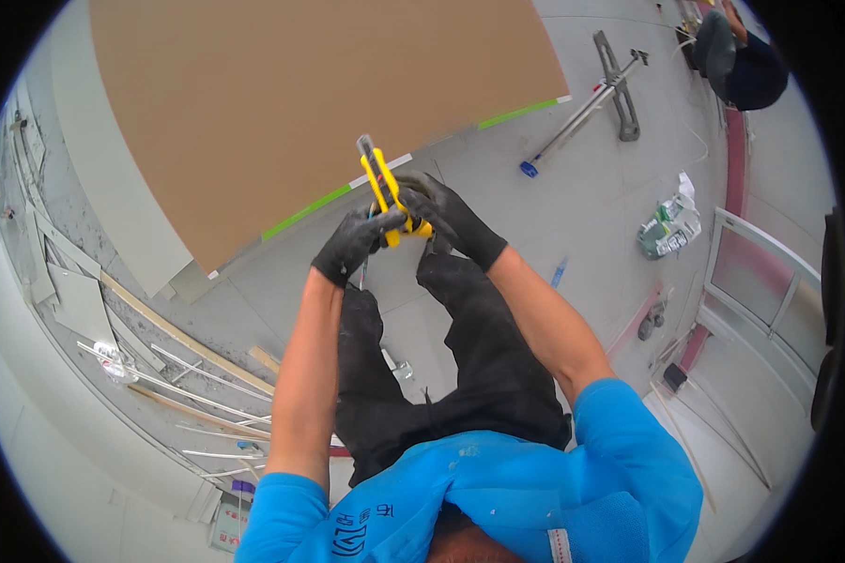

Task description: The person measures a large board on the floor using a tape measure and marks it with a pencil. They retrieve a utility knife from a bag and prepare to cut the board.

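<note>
A yellow-and-black utility knife points up and away from me, its grey tip over the near edge of a large brown board. Around its lower end are the closed fingers of my gloved left hand. My gloved right hand is curled against the knife from the other side, fingers bent round the handle. Below the right fingers a second yellow piece sticks out; whether it belongs to the knife is hidden. Both gloves are dark grey.
Pale sheets lie under the brown board. Offcuts and thin strips litter the left floor. To the right are a long-armed cutter tool and a crumpled bag. Another person is at the far right, near a white-framed panel.
</note>
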Demonstrator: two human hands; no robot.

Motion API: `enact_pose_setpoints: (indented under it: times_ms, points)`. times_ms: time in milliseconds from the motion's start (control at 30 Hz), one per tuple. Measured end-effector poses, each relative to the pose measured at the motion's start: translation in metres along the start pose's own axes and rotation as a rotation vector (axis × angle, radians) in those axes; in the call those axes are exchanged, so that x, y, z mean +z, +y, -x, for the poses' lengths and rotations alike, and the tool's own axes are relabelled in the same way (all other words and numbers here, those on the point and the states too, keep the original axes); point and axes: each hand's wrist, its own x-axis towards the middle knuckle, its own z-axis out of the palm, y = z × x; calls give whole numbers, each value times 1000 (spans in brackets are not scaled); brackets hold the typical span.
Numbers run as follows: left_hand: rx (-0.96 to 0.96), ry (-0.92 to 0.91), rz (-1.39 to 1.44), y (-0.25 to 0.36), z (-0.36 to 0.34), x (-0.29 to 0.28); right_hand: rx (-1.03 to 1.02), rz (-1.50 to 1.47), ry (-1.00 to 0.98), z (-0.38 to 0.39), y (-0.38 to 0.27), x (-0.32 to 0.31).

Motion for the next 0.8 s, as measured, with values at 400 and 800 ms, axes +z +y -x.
enact_pose_setpoints:
  times_ms: [400,800]
  points:
    - [97,133,-55,-28,-131,-105,-124,-129,-99,-164,96,-2]
    - [136,209,-240,4,-150,-154,-75,112,-117,-281,91,-23]
